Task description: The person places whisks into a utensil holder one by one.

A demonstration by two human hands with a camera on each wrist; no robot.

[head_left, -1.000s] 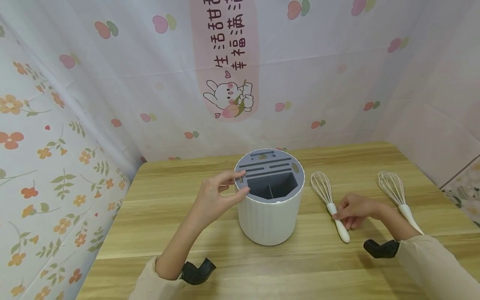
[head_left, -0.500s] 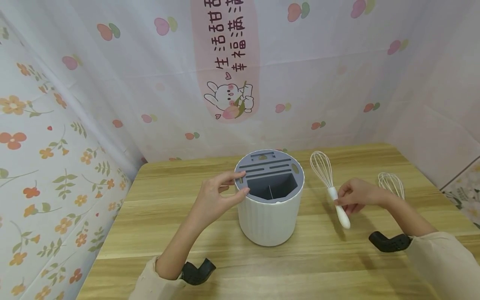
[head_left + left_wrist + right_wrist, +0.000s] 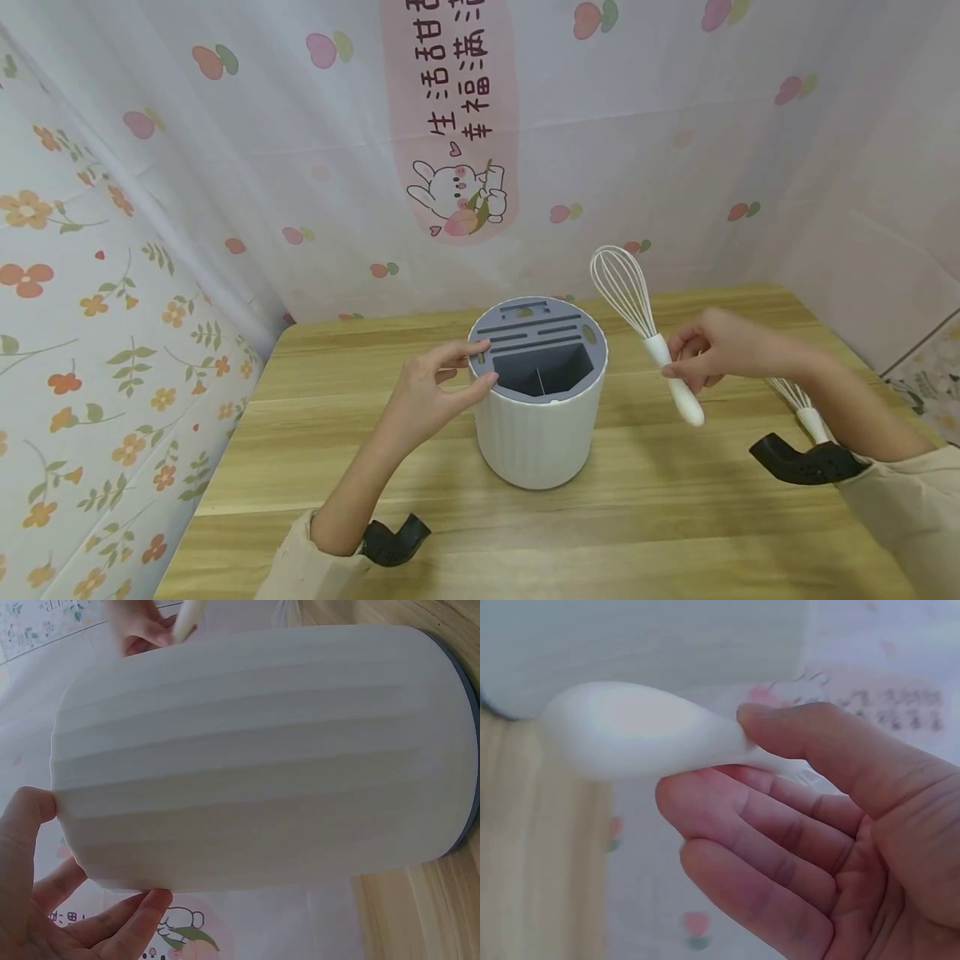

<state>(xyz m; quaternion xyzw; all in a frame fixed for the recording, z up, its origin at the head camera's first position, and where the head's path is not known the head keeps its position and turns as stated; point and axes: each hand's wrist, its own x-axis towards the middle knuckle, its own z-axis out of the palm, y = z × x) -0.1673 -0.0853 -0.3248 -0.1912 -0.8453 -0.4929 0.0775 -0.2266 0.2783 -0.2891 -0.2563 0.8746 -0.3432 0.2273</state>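
Note:
In the head view a white ribbed utensil holder (image 3: 536, 446) stands upright on the table, its grey slotted insert (image 3: 540, 337) facing up. My left hand (image 3: 431, 392) holds its left rim, thumb at the front and fingers over the top edge. The left wrist view has the fingers (image 3: 146, 919) against the holder's ribbed wall (image 3: 262, 765). To the holder's right, my right hand (image 3: 716, 346) pinches a white whisk (image 3: 630, 292) by its handle, raised above the table with the wires up and tilted left. The right wrist view brings the handle's rounded end (image 3: 622, 731) close.
A second whisk (image 3: 810, 421) lies on the wooden table (image 3: 315, 433) at the right, partly hidden by my right forearm. Behind the table hangs a printed curtain (image 3: 300, 167). Black wrist devices (image 3: 810, 462) sit on both forearms.
My right hand has lifted the whisk off the table, carrying it upward and slightly to the back. The left hand stays at the holder's rim.

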